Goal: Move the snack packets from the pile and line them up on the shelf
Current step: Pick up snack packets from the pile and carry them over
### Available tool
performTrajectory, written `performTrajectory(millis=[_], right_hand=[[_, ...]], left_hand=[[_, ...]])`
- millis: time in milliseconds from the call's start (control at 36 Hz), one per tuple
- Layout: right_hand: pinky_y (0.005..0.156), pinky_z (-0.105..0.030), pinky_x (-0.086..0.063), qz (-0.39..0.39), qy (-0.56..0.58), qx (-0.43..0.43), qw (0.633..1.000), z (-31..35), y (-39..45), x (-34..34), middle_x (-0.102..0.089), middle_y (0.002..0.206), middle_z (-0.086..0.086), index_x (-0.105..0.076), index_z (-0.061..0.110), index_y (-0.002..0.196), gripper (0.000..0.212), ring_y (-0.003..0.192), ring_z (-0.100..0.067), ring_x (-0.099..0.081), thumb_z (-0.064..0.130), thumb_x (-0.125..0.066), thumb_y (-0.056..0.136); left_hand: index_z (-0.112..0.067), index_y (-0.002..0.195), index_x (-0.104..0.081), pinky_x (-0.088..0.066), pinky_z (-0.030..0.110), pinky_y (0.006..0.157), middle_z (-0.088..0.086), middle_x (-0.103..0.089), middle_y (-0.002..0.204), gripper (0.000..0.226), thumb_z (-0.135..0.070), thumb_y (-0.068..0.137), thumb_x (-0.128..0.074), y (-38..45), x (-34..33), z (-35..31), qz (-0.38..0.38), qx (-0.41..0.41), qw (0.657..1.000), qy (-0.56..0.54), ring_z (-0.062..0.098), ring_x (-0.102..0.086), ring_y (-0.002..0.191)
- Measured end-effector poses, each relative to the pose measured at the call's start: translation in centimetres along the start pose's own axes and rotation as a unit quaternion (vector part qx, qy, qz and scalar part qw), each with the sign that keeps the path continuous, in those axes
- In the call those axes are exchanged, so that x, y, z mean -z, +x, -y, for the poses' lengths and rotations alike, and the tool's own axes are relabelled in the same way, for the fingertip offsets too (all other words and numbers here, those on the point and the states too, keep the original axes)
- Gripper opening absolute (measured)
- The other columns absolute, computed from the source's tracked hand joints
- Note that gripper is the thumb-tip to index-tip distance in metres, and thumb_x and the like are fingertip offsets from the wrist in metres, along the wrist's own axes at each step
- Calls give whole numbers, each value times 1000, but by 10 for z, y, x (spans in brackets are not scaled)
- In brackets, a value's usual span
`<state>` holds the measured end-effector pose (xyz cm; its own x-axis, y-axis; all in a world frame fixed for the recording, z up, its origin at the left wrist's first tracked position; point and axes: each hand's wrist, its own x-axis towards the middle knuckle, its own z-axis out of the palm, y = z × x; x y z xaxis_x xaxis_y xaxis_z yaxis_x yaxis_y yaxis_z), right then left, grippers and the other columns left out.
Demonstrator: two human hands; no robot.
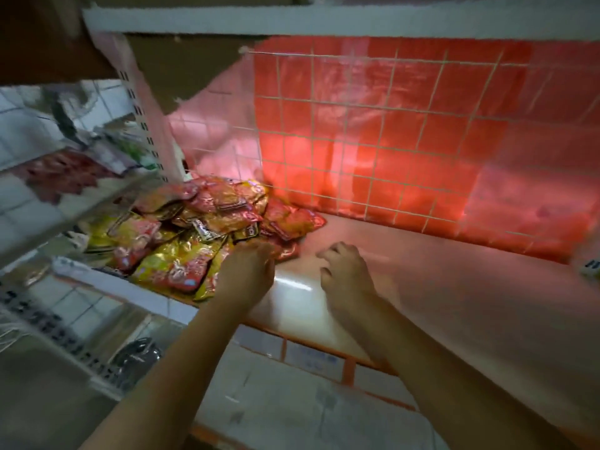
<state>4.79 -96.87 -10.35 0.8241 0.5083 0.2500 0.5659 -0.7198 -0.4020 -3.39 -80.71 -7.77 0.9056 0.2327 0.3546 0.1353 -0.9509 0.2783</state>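
From the head view, the pile of snack packets (201, 232), red and yellow foil, lies heaped at about ten o'clock from the picture's middle, in the back left corner of the shelf (438, 287). The left hand (248, 271) reaches to the pile's near right edge, at five o'clock from the heap; its fingers touch the packets there, but motion blur hides whether they grip one, so I cannot tell how far the hand is closed. The right hand (345, 267) hovers just beside the left, at three o'clock from it, over bare shelf surface, fingers loosely curled and holding nothing. Behind the shelf, from twelve to two o'clock, stands a wire grid (389, 141) backed with red sheeting. At nine o'clock a neighbouring shelf (65, 203) carries blurred goods.
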Motion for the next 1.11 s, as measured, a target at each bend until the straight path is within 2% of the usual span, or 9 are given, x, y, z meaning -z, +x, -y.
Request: performTrajectory(millis=[56, 194, 361, 472, 611, 750, 833, 972, 1111], right_hand=[[88, -35, -41, -5, 11, -31, 999, 13, 18, -11, -58, 114, -10, -63, 14, 117, 35, 103, -29, -49, 12, -51, 84], [82, -37, -44, 6, 55, -154, 986, 38, 70, -31, -59, 114, -15, -60, 14, 115, 33, 101, -35, -54, 30, -46, 90], [97, -40, -36, 2, 81, -307, 948, 44, 108, -40, -44, 133, -16, -35, 8, 135, 86, 122, -35, -41, 68, -56, 77], [100, -42, -33, 17, 52, -318, 946, 44, 111, -45, -37, 134, -15, -23, 12, 140, 107, 125, -33, -34, 65, -72, 61], [103, -42, -31, 56, 90, -359, 927, 39, 112, -35, -34, 140, -17, 2, 15, 148, 119, 129, -34, -33, 38, -81, 67], [88, -45, -50, -25, 252, -298, 920, 31, 80, -32, -62, 108, -4, -39, 32, 122, 62, 99, -30, -60, 29, -67, 67], [82, -44, -55, -52, 415, -277, 865, 26, 61, -26, -66, 96, 5, -55, 33, 97, 40, 90, -19, -64, 9, -65, 66], [76, -40, -55, -80, 499, -282, 816, 8, 38, -5, -63, 90, -1, -56, 27, 91, 50, 86, -23, -63, -19, -40, 80], [61, -30, -54, -106, 506, -319, 794, -20, 9, 25, -60, 90, -5, -54, 21, 91, 44, 74, -20, -60, -22, -44, 82]], left_hand=[[-5, 84, -70, -54, 41, 55, 17, -68, 75, 24, -12, 64, -60, 8, 7, 27, -10, 12, 1000, 15, 37, -65, 67], [-1, 104, -66, -48, 43, 80, 20, -65, 97, 24, -7, 82, -59, 41, 18, 77, -22, 64, 997, 34, 39, -57, 93], [-8, 126, -50, -41, 36, 93, 10, -55, 119, 47, -43, 94, -49, 76, 10, 106, 50, 91, 988, 111, 26, -49, 111], [-9, 125, -51, -40, 37, 94, 10, -53, 121, 56, -52, 89, -52, 84, 4, 110, 58, 83, 985, 138, 26, -47, 113], [-5, 119, -53, -41, 39, 95, 15, -55, 116, 55, -42, 81, -68, 83, 3, 105, 59, 108, 991, 55, 30, -50, 110], [-6, 112, -55, -50, 36, 83, 9, -65, 104, 49, -24, 73, -78, 75, 11, 88, 33, 127, 986, -105, 26, -61, 92], [-11, 100, -57, -43, 25, 70, 1, -62, 87, 31, -21, 77, -75, 71, 15, 70, -1, 123, 983, -136, 17, -56, 76], [-6, 80, -57, -48, 32, 59, 3, -57, 68, 18, -16, 80, -72, 57, 0, 36, 29, 92, 953, -287, 20, -56, 63], [-7, 70, -55, -49, 32, 54, 9, -56, 67, 19, -8, 81, -70, 43, -28, -13, 71, 119, 881, -452, 18, -55, 57]])
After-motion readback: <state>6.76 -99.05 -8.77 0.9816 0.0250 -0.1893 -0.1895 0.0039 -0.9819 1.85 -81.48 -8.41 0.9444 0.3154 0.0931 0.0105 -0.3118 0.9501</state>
